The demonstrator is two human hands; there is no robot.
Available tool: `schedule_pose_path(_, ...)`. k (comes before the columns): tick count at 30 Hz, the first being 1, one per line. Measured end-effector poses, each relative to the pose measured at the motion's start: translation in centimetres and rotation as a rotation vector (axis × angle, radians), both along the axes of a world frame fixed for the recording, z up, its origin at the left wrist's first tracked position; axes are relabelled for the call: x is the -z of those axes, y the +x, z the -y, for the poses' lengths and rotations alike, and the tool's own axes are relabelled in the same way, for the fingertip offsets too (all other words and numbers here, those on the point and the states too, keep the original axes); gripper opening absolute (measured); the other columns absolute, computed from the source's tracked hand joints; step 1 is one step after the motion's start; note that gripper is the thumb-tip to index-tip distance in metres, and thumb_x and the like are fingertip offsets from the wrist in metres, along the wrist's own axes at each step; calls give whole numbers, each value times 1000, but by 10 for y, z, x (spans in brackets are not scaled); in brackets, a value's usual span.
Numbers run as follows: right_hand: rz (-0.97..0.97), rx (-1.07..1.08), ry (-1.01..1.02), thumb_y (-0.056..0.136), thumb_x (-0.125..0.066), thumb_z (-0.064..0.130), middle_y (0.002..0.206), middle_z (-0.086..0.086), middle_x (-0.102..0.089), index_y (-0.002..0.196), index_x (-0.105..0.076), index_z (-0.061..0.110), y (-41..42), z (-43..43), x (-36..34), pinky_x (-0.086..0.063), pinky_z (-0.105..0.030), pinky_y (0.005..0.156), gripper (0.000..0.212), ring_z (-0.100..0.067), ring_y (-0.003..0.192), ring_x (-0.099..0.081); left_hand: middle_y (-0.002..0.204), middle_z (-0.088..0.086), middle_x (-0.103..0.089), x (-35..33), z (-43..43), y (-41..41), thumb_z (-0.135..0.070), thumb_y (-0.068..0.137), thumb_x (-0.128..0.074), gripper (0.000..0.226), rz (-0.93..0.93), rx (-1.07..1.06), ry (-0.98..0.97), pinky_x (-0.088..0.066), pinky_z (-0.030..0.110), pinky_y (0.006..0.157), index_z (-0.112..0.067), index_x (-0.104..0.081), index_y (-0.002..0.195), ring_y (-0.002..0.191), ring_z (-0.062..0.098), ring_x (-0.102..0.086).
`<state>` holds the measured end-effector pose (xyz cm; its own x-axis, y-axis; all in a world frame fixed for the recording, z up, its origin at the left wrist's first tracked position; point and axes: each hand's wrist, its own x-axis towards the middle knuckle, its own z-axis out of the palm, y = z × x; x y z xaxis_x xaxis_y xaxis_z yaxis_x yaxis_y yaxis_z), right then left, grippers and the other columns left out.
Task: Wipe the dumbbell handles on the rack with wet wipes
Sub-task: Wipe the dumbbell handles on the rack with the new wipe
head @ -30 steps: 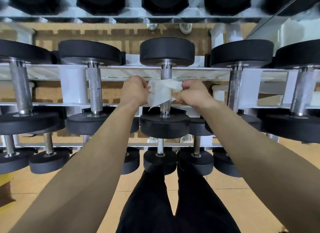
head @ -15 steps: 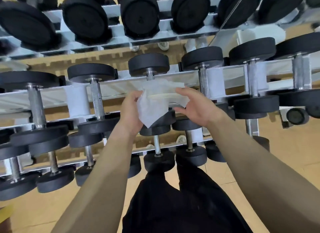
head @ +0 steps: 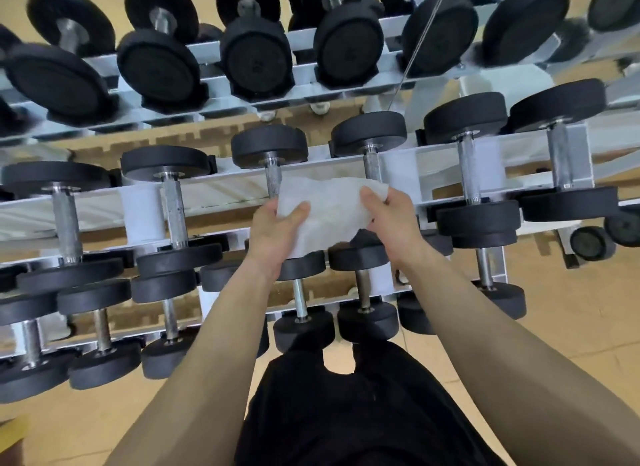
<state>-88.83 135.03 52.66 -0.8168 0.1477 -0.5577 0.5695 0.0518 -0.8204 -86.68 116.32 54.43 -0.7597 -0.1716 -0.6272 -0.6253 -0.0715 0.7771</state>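
Tan gym flooring (head: 571, 330) lies under a white tiered metal rack (head: 221, 190) loaded with black round-headed dumbbells, and you hold a wipe spread out in front of it.

Your left hand (head: 275, 231) pinches the left edge of the white, crumpled wet wipe (head: 327, 211) between thumb and fingers, while your right hand (head: 393, 219) pinches its upper right corner, so the sheet hangs stretched between both hands before the middle tier. Its left edge overlaps the lower part of one knurled steel dumbbell handle (head: 273, 178); whether it touches the metal cannot be told. The neighbouring steel handle (head: 372, 167) shows just above the wipe's right corner. Your black trousers (head: 346, 417) fill the bottom of the view.
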Motion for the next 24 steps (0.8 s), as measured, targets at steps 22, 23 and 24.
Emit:
schedule_pose_path(22, 52, -191, 498, 101, -51, 48, 115, -4, -61, 117, -55, 13, -113, -91, 93, -46, -36, 97, 38, -24, 106, -57, 125, 7, -60, 100, -118, -89, -49, 99, -56, 56, 112, -121, -383, -44, 34, 99, -11, -45, 139, 115, 26, -58)
schedule_pose_path(23, 66, -136, 545, 101, -55, 38, 123, -8, -58, 125, -53, 11, -112, -92, 94, -44, -37, 102, 36, -27, 114, -55, 129, 7, -58, 101, -119, -86, -50, 98, -58, 61, 108, -151, -402, -44, 33, 102, -10, -44, 141, 118, 25, -58)
schedule_pose_path(24, 51, -75, 599, 99, -56, 28, 132, -12, -54, 131, -51, 9, -109, -93, 94, -41, -40, 107, 37, -31, 122, -52, 129, 7, -58, 102, -121, -81, -49, 97, -60, 61, 87, -198, -450, -44, 34, 104, -10, -45, 141, 118, 24, -58)
